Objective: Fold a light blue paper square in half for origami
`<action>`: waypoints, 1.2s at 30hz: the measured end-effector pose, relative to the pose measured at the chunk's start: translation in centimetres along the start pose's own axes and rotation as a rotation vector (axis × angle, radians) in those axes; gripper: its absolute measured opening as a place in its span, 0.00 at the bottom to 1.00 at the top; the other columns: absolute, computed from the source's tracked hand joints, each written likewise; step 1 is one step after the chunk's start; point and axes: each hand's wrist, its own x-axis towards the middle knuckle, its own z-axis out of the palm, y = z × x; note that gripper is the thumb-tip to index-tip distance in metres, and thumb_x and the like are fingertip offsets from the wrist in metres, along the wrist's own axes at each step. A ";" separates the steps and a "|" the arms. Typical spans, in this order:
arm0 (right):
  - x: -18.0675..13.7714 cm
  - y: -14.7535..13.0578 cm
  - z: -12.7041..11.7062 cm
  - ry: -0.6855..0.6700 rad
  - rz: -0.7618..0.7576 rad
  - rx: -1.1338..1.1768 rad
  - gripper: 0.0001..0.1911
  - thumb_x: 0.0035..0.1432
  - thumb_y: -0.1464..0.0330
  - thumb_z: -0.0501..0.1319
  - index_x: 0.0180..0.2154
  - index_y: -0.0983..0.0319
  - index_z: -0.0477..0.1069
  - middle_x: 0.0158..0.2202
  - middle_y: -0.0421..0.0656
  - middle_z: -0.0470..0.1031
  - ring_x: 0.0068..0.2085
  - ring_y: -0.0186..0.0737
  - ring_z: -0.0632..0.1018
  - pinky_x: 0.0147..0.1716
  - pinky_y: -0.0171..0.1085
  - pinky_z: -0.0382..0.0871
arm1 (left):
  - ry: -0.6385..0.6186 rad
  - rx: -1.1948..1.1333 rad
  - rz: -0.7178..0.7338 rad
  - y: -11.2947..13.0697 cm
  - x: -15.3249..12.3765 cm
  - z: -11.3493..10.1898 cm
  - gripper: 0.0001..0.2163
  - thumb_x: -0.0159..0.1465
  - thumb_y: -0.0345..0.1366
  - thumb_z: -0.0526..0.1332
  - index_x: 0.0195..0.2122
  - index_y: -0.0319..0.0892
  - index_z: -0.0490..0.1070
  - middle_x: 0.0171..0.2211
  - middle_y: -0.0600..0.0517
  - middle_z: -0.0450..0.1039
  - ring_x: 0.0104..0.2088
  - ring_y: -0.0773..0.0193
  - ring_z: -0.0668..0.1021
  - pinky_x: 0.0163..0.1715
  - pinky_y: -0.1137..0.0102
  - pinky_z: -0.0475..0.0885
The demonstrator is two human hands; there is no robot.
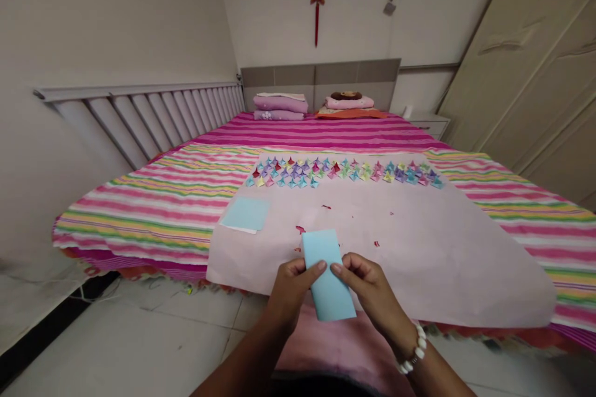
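Both hands are pinching a folded light-blue paper strip (326, 276) at its middle: the left hand (293, 288) is pressing its thumb onto the strip's left edge, the right hand (372, 291) is pressing thumb and fingers onto the right edge. The strip is hanging over the near edge of a pale pink sheet (419, 248) lying on the striped bed (162, 198). Up and left of the grip, a stack of blue paper squares (245, 214) is resting on the sheet. Well beyond, rows of small folded paper pieces (344, 172) are lying along the sheet's far edge.
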 end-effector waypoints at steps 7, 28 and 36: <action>0.0 0.5 0.1 -0.016 -0.019 -0.029 0.19 0.50 0.57 0.64 0.19 0.60 0.60 0.18 0.34 0.57 0.22 0.32 0.58 0.22 0.33 0.53 | 0.067 -0.031 0.049 1.8 1.8 -1.0 0.16 0.51 0.45 0.67 0.19 0.36 0.71 0.17 0.55 0.63 0.22 0.69 0.66 0.28 0.72 0.65; 0.9 0.3 0.0 0.039 0.039 0.031 0.19 0.46 0.57 0.67 0.18 0.61 0.61 0.17 0.34 0.58 0.22 0.31 0.58 0.21 0.33 0.52 | -0.080 0.123 -0.108 1.3 1.4 -1.4 0.18 0.53 0.48 0.65 0.20 0.36 0.72 0.21 0.50 0.70 0.25 0.66 0.70 0.30 0.68 0.65; 1.2 0.7 -0.3 0.056 0.067 0.009 0.20 0.44 0.57 0.67 0.18 0.61 0.61 0.17 0.34 0.59 0.21 0.30 0.59 0.21 0.32 0.52 | -0.145 0.150 -0.163 0.1 0.7 -1.7 0.19 0.53 0.50 0.64 0.19 0.36 0.70 0.19 0.53 0.66 0.22 0.69 0.66 0.26 0.71 0.60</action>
